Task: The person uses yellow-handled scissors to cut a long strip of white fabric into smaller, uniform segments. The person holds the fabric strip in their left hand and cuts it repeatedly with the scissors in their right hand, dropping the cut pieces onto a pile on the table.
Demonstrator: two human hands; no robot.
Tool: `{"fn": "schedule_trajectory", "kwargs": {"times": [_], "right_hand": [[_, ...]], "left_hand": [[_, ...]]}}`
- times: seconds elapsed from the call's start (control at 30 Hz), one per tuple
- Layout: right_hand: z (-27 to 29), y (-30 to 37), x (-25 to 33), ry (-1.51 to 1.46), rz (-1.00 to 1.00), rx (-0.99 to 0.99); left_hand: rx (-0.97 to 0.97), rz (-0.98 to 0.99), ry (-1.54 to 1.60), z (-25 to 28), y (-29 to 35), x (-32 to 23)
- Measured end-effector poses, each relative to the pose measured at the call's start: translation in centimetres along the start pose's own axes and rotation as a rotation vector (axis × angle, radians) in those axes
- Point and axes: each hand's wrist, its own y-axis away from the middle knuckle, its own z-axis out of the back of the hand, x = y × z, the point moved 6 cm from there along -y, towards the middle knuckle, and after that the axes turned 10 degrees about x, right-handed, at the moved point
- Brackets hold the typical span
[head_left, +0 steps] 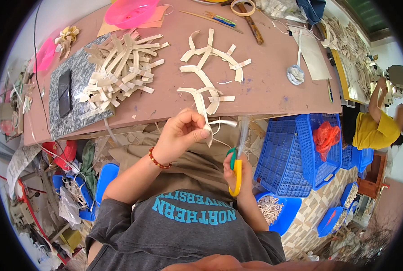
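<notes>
Between its thumb and fingers, my left hand (182, 134) pinches a cream fabric strip (200, 105) at the table's front edge. One narrow end sticks out to the right of the fingers and a tip hangs below them. My right hand (239, 178) grips scissors (237, 176) with yellow and green handles, their blurred blades pointing up toward the table edge. Beyond my left hand, several similar cream strips with side branches (206, 80) lie spread on the brown table (273, 86). A large heap of such strips (124, 67) is piled to the left.
A black phone (64, 92) rests on a speckled stone slab (57, 122). Farther back are a pink bowl (131, 11), pens (221, 19) and a tape roll (243, 6). Blue crates (280, 156) stand right of my lap. At far right is a person in yellow (376, 128).
</notes>
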Motion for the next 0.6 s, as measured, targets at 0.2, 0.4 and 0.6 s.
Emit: {"fn": "schedule_trajectory", "kwargs": {"times": [0.2, 0.4, 0.6], "right_hand": [[-1.1, -2.7, 3.8, -0.048, 0.204, -0.077], [-1.1, -3.4, 4.3, 0.082, 0.102, -0.115], [0.2, -3.9, 5.0, 0.104, 0.167, -0.141]], "left_hand": [[0.06, 0.133, 0.154, -1.1, 0.4, 2.4], [0.073, 0.112, 0.057, -2.1, 0.8, 1.6], [0.126, 0.302, 0.309, -2.7, 1.3, 2.7]]}}
